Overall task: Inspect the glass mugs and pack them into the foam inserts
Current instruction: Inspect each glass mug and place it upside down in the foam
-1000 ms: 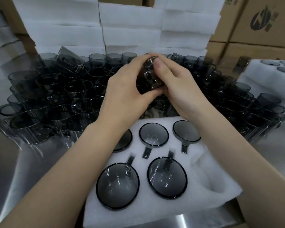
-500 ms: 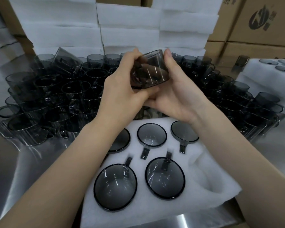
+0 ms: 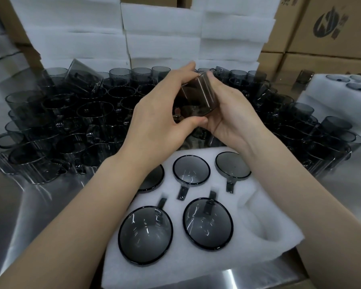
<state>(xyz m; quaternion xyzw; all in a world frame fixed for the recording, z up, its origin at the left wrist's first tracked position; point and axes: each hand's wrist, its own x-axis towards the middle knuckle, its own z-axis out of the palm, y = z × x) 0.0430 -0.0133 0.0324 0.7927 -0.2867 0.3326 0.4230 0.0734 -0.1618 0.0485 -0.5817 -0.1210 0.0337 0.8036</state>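
A smoky grey glass mug (image 3: 198,97) is held up between both hands above the far edge of the white foam insert (image 3: 265,232). My left hand (image 3: 156,119) grips its left side, thumb under the base. My right hand (image 3: 231,115) cups its right side with fingers curled behind it. Several mugs sit in the insert's pockets, among them one at front left (image 3: 145,234) and one at front middle (image 3: 208,224). The front right pocket (image 3: 267,232) is empty.
A dense crowd of loose grey mugs (image 3: 75,122) covers the steel table (image 3: 23,217) behind the insert, left to right. White foam stacks (image 3: 163,32) and cardboard boxes (image 3: 331,28) stand at the back. Another filled foam insert (image 3: 342,94) sits at far right.
The mug has been turned in my hands, from lying sideways to a more upright tilt. My right hand's fingers have moved round behind it.
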